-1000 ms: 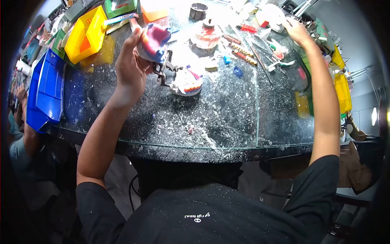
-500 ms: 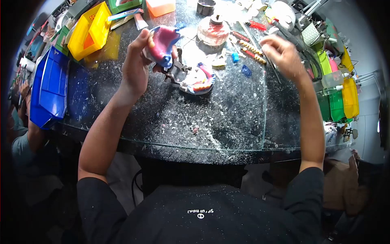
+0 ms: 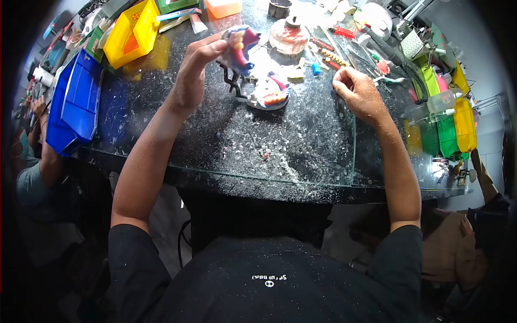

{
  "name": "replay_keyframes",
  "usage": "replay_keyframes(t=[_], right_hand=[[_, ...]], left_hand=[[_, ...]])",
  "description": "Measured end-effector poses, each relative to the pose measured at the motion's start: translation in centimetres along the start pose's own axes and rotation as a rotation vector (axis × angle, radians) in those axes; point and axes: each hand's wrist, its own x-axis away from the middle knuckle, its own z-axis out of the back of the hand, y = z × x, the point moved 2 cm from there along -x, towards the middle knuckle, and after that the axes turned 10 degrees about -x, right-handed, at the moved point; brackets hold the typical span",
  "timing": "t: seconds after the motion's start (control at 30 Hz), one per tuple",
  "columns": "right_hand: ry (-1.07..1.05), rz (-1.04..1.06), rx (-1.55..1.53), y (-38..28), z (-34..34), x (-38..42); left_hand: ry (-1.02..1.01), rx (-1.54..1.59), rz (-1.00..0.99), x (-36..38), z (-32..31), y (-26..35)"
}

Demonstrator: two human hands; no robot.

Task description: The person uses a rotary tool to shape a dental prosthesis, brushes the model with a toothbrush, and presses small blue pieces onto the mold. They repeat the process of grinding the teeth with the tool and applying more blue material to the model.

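I see one denture model (image 3: 241, 46) at upper centre, its raised upper half gripped by my left hand (image 3: 195, 75); its lower half (image 3: 269, 94) lies on the black table (image 3: 226, 145). My right hand (image 3: 355, 91) is curled narrow, contents unclear. At upper left sit two bins: one blue bin (image 3: 72, 105), one yellow bin (image 3: 129, 35).

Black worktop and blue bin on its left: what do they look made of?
Black worktop: probably glass over a dark base, glossy; it mirrors the bins' colours and shows a straight seam, under white dust. Blue bin: moulded plastic, smooth, slightly shiny, uniform saturated colour.
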Motion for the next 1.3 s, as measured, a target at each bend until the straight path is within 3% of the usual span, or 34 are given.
replay_keyframes(t=[0.13, 0.23, 0.3, 0.73, 0.87, 1.17, 1.2, 1.3], right_hand=[[-0.088, -0.031, -0.638, -2.6, -1.4, 1.4], [-0.151, -0.036, -0.755, -5.1, -4.0, 2.5], [-0.127, -0.052, -0.826, -5.8, -5.7, 2.7], [-0.038, -0.15, -0.993, -6.1, -8.9, 2.2], [-0.013, -0.13, -1.025, -6.1, -9.0, 2.3], [-0.044, -0.125, -1.082, -5.6, -9.1, 2.2], [-0.042, -0.132, -1.085, -5.5, -9.1, 2.2], [-0.038, -0.142, -1.08, -5.6, -9.1, 2.1]], left_hand=[[-0.053, -0.028, 0.047, -0.3, -0.9, 0.9], [0.151, -0.448, -0.139, -0.5, -1.5, 0.7], [0.111, -0.558, -0.124, -0.3, -1.9, 1.3], [0.052, -0.78, -0.114, -0.1, -3.1, 2.5], [0.093, -1.036, -0.271, 0.2, -3.9, 2.0], [0.01, -1.058, -0.154, -0.2, -3.9, 2.7], [0.125, -1.056, -0.309, -0.1, -4.3, 2.5], [0.092, -1.01, -0.276, -0.3, -4.0, 2.3]])
